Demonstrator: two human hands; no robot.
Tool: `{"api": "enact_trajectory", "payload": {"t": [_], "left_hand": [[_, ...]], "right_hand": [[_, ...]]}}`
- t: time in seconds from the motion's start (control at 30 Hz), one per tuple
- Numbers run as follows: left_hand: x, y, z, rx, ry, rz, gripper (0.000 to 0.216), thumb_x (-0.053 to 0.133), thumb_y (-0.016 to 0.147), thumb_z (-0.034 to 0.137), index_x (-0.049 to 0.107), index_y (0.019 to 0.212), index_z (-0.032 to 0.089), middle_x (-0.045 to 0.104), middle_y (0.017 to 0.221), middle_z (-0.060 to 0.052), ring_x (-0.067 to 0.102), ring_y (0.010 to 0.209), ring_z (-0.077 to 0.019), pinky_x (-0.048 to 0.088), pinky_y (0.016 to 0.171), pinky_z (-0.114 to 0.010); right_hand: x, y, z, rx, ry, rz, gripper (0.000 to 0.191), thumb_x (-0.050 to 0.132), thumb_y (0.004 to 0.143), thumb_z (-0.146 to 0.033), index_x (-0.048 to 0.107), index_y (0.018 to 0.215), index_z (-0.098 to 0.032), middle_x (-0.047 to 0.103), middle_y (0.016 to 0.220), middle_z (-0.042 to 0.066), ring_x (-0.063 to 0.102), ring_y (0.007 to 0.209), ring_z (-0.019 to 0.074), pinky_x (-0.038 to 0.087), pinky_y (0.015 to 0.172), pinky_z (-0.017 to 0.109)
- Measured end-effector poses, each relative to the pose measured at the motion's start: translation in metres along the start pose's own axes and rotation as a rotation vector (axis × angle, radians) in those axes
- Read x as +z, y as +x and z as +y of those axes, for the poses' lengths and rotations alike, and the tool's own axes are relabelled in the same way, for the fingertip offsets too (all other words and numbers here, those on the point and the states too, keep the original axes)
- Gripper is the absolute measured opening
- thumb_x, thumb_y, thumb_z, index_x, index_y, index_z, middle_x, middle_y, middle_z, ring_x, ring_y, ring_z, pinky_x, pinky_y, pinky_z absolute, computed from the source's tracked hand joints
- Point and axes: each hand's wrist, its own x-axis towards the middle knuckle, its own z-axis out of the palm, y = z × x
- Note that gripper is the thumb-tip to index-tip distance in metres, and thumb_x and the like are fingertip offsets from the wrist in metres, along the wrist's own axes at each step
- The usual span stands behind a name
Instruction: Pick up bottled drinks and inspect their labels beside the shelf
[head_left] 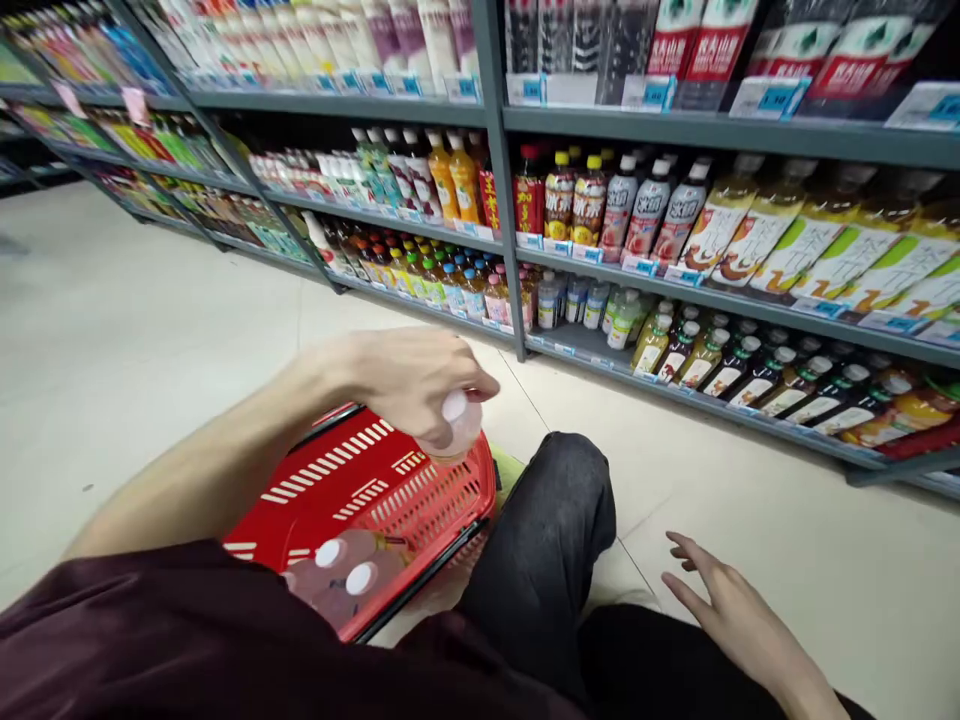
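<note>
My left hand (409,380) is closed round a pale pink bottle (456,425) with a white cap, held just above the far rim of a red shopping basket (352,480) on the floor. Two similar white-capped pink bottles (345,570) lie inside the basket. My right hand (731,605) hovers low at the right beside my dark-trousered knee (559,510), fingers spread and holding nothing.
Grey store shelves (495,170) packed with drink bottles run from the left background to the right edge; the lowest shelf (675,385) sits near floor level. Pale tiled floor (127,330) stretches to the left and in front of the shelves.
</note>
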Motion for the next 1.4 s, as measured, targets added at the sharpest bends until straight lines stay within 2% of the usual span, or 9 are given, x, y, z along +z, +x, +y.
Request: {"api": "enact_trajectory", "payload": {"t": [0.17, 0.27, 0.37, 0.5, 0.7, 0.8, 0.93, 1.13, 1.4], "left_hand": [[-0.072, -0.004, 0.049, 0.404, 0.01, 0.052, 0.017, 0.067, 0.065, 0.017, 0.052, 0.071, 0.024, 0.052, 0.069, 0.002, 0.039, 0.058, -0.017, 0.023, 0.056, -0.035], [-0.092, 0.017, 0.075, 0.691, -0.102, 0.09, 0.03, 0.068, 0.061, 0.013, 0.042, 0.069, 0.026, 0.051, 0.069, 0.004, 0.042, 0.061, -0.0173, 0.027, 0.056, -0.037], [-0.1, 0.064, 0.112, 1.047, -0.177, 0.132, 0.043, 0.075, 0.062, 0.016, 0.035, 0.071, 0.026, 0.047, 0.067, 0.005, 0.038, 0.06, -0.0172, 0.029, 0.055, -0.04], [-0.091, 0.162, 0.169, 1.362, -0.34, 0.091, 0.033, 0.074, 0.069, 0.026, 0.04, 0.07, 0.027, 0.047, 0.067, 0.004, 0.042, 0.062, -0.0172, 0.037, 0.06, -0.039], [-0.021, 0.296, 0.235, 1.062, -1.399, 0.038, 0.046, 0.089, 0.058, 0.046, 0.068, 0.09, 0.022, 0.065, 0.083, -0.002, 0.058, 0.075, -0.0177, 0.042, 0.07, -0.032], [0.026, 0.317, 0.245, 0.836, -1.978, -0.18, 0.061, 0.092, 0.054, 0.053, 0.068, 0.096, 0.016, 0.068, 0.089, -0.006, 0.062, 0.077, -0.0166, 0.045, 0.076, -0.029], [0.066, 0.309, 0.238, 0.7, -2.17, -0.279, 0.067, 0.092, 0.062, 0.05, 0.064, 0.113, 0.015, 0.074, 0.101, -0.011, 0.071, 0.084, -0.0232, 0.051, 0.085, -0.035], [0.054, 0.306, 0.219, 0.727, -2.227, -0.221, 0.075, 0.085, 0.072, 0.053, 0.06, 0.131, 0.014, 0.076, 0.108, -0.015, 0.075, 0.082, -0.0299, 0.057, 0.073, -0.039], [0.038, 0.319, 0.169, 0.499, -2.57, -0.016, 0.059, 0.062, 0.087, 0.064, 0.071, 0.105, 0.008, 0.076, 0.083, -0.014, 0.07, 0.064, -0.0218, 0.057, 0.062, -0.031]], "right_hand": [[0.005, 0.012, -0.041, -0.36, 0.284, 0.358, 0.071, 0.065, 0.096, -0.059, 0.037, 0.154, -0.03, 0.047, 0.158, 0.011, 0.052, 0.139, 0.0303, 0.045, 0.114, 0.046], [0.014, 0.028, -0.06, -0.536, 0.482, 0.43, 0.113, 0.089, 0.072, -0.065, 0.026, 0.16, -0.03, 0.035, 0.166, 0.015, 0.042, 0.148, 0.0367, 0.041, 0.119, 0.053], [0.026, 0.048, -0.055, -0.6, 0.783, 0.436, 0.136, 0.096, 0.051, -0.072, 0.026, 0.159, -0.027, 0.041, 0.16, 0.022, 0.048, 0.142, 0.0445, 0.043, 0.115, 0.06], [0.031, 0.056, -0.02, -0.572, 1.084, 0.377, 0.107, 0.082, 0.065, -0.078, 0.044, 0.148, -0.023, 0.068, 0.124, 0.022, 0.066, 0.116, 0.0484, 0.06, 0.08, 0.059], [0.012, 0.035, -0.006, -0.435, 1.229, 0.637, 0.084, 0.066, 0.081, -0.078, 0.054, 0.143, -0.023, 0.067, 0.128, 0.021, 0.07, 0.105, 0.0431, 0.056, 0.061, 0.043], [0.011, 0.032, -0.018, -0.397, 1.371, 0.711, 0.065, 0.079, 0.081, -0.063, 0.064, 0.128, -0.02, 0.068, 0.124, 0.02, 0.072, 0.084, 0.031, 0.053, 0.056, 0.035], [0.018, 0.042, -0.035, -0.434, 1.45, 0.682, 0.056, 0.089, 0.074, -0.051, 0.069, 0.109, -0.013, 0.07, 0.089, 0.01, 0.06, 0.055, 0.0165, 0.049, 0.046, 0.029], [-0.035, 0.045, -0.036, -0.501, 1.17, 0.602, 0.057, 0.09, 0.072, -0.046, 0.063, 0.109, -0.013, 0.065, 0.08, 0.005, 0.056, 0.053, 0.014, 0.05, 0.038, 0.025], [-0.111, 0.058, -0.065, -0.398, 0.942, 0.496, 0.063, 0.079, 0.083, -0.058, 0.058, 0.121, -0.012, 0.065, 0.089, 0.006, 0.058, 0.05, 0.0123, 0.05, 0.032, 0.02]]}}
